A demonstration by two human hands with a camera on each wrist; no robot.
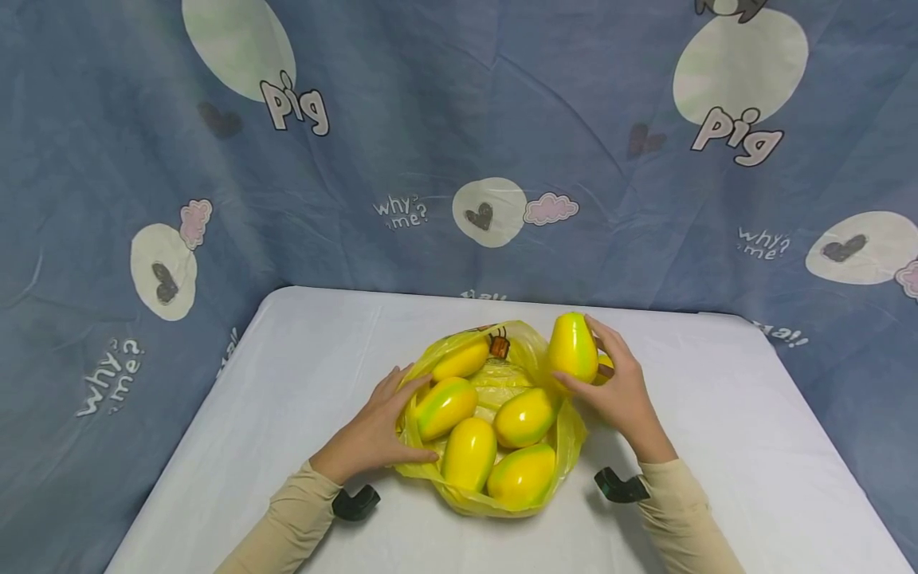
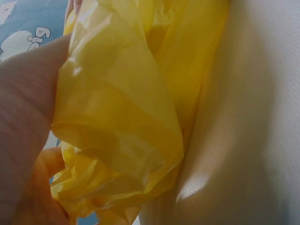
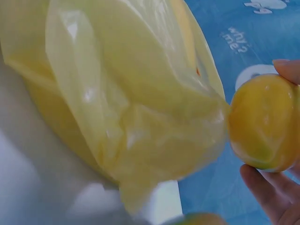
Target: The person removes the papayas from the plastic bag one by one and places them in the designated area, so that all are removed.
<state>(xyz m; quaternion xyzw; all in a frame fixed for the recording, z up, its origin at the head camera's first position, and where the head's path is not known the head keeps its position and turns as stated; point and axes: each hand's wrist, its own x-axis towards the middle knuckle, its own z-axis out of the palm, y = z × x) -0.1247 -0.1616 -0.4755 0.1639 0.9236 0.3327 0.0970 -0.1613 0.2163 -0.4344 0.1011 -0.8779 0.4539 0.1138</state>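
Note:
A yellow plastic bag (image 1: 574,438) stands wide at the mouth on the table, with several glossy yellow-green mangoes inside, one mango (image 1: 469,454) near its front. My left hand (image 1: 380,430) holds the bag's left side, thumb and fingers spread along the rim; crumpled film fills the left wrist view beside the palm. In my right hand (image 1: 624,391) is another mango (image 1: 574,347), pinched between thumb and fingers at the bag's right rim. The right wrist view shows that mango (image 3: 262,124) close beside the film. Partly hidden behind the right hand is a further mango (image 1: 606,365).
The bag rests on a white-covered table (image 1: 323,343). A blue printed curtain (image 1: 430,104) hangs behind and along the sides. Dark curved wrist pieces (image 1: 621,485) sit at both sleeve cuffs.

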